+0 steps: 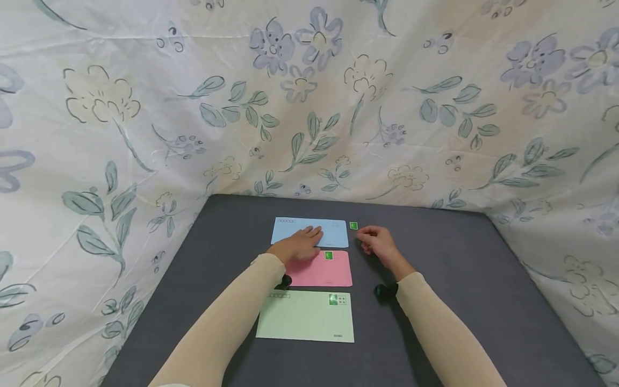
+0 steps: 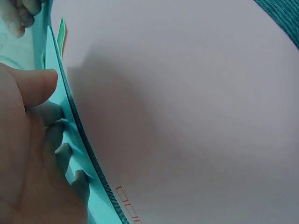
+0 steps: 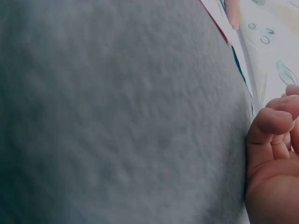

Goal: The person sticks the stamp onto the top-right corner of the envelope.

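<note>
My left hand (image 1: 302, 244) lies with its fingers spread on the light blue envelope (image 1: 333, 235), its palm side over the pink envelope (image 1: 333, 275). In the left wrist view its thumb (image 2: 39, 86) stretches across the blue paper. Right of the blue envelope is a small green stamp (image 1: 353, 226) with a pale border. My right hand (image 1: 379, 243) has bent fingers, the fingertips right at the stamp's lower right corner; I cannot tell whether they grip it. In the right wrist view its curled fingers (image 3: 275, 121) show, with no stamp visible among them.
Nearest the body, a pale green envelope (image 1: 304, 317) has a green stamp (image 1: 333, 299) near its upper right corner. Another green stamp (image 1: 329, 255) is on the pink envelope. The dark grey table (image 1: 459, 279) ends at a floral cloth (image 1: 367, 134) at the back and sides.
</note>
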A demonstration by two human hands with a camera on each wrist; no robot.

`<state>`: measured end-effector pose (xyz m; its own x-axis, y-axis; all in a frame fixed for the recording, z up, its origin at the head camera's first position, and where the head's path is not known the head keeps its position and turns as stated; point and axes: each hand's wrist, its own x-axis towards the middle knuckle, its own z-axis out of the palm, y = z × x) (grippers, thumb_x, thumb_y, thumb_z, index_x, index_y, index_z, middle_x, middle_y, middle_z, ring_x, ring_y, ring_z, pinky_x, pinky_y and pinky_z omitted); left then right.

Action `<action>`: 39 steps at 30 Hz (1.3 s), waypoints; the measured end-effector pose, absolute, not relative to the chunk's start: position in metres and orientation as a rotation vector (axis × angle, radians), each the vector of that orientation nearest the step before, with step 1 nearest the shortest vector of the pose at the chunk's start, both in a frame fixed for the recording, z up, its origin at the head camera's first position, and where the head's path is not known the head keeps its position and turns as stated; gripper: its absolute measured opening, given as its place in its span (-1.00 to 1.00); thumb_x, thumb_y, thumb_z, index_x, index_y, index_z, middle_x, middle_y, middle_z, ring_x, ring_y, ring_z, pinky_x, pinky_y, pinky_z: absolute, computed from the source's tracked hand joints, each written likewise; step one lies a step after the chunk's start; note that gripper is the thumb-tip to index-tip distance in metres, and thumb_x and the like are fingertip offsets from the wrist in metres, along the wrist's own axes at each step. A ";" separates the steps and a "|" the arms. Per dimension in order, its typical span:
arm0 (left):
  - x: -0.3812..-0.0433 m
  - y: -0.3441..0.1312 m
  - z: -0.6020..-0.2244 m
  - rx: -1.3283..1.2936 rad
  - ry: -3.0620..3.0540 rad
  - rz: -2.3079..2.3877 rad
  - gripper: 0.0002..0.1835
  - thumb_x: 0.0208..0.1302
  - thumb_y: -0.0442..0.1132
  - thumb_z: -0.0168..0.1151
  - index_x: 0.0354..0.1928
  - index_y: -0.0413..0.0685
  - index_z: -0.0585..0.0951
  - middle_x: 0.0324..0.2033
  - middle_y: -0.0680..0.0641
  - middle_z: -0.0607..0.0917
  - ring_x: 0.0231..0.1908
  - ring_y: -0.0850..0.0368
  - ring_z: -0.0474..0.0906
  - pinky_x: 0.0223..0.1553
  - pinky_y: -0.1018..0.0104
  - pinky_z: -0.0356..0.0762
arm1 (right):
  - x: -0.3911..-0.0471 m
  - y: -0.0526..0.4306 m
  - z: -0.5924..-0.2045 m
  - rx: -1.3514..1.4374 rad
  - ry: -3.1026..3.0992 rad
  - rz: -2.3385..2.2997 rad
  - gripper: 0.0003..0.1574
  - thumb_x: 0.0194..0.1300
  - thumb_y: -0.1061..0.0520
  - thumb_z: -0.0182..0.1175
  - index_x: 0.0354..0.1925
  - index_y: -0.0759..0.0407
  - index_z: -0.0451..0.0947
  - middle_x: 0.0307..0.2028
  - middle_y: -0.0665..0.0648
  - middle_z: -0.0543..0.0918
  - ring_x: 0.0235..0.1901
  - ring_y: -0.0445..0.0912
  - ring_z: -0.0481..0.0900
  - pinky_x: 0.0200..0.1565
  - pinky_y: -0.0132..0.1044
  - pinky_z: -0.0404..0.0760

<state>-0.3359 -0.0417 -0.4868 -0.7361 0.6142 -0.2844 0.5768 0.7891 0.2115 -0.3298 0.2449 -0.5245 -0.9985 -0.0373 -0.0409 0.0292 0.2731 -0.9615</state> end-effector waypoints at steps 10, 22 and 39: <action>-0.337 -0.040 -0.487 0.889 2.624 0.158 -0.28 0.77 -0.01 -0.19 0.77 -0.12 -0.04 0.75 -0.08 -0.09 0.71 -0.11 -0.24 0.66 0.01 -0.21 | -0.342 0.254 -0.512 -0.023 2.472 -1.802 -0.63 0.63 0.14 0.27 0.13 0.47 0.63 -0.23 0.28 0.63 -0.45 -0.10 0.53 -0.40 -0.35 0.59; -0.347 -0.044 -0.484 0.920 2.602 0.108 -0.29 0.79 0.00 -0.21 0.77 -0.11 -0.06 0.75 -0.09 -0.11 0.71 -0.11 -0.26 0.66 0.02 -0.22 | -0.367 0.255 -0.499 0.019 2.546 -1.683 -0.59 0.65 0.11 0.26 0.20 0.42 0.65 -0.01 0.41 0.66 -0.33 -0.03 0.59 -0.27 -0.34 0.65; -0.351 -0.042 -0.484 0.914 2.588 0.127 -0.29 0.78 -0.04 -0.22 0.76 -0.14 -0.07 0.75 -0.09 -0.13 0.71 -0.10 -0.29 0.66 0.07 -0.26 | -0.405 0.256 -0.492 0.013 2.665 -1.364 -0.65 0.65 0.15 0.23 0.16 0.41 0.66 -0.05 0.32 0.71 -0.19 0.00 0.65 -0.12 -0.21 0.72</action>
